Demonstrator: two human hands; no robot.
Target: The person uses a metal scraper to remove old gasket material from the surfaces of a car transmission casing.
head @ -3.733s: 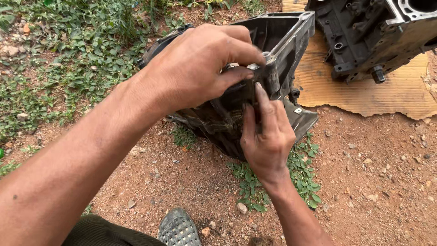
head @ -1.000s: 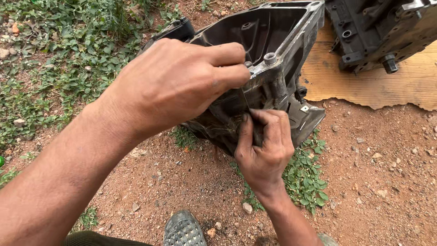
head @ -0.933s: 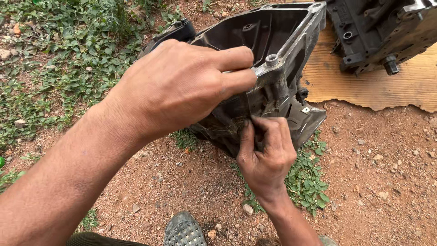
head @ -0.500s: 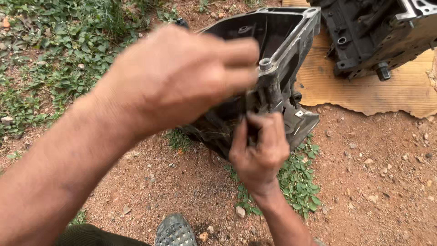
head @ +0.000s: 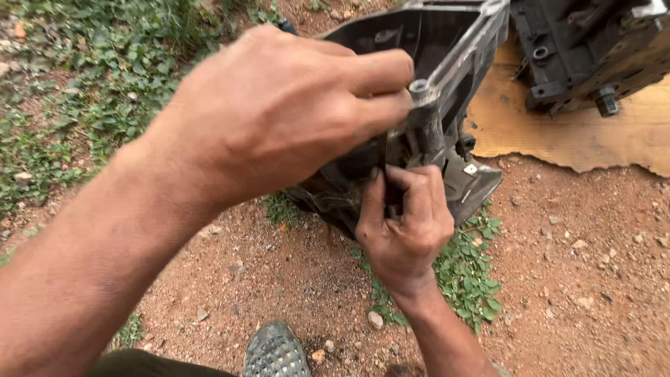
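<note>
Red, stony dirt ground (head: 593, 279) with patches of green weeds lies under you. Over it you hold up a dark, greasy cast-metal housing (head: 447, 49), open and hollow like a deep pan, tilted. Beyond it a black engine block (head: 593, 49) rests on a ragged sheet of brown cardboard (head: 558, 139). Your left hand (head: 279, 119) has its grip clamped on the housing's rim. Your right hand (head: 405, 223) pinches something thin and dark, possibly a small tool, against the housing's lower edge.
</note>
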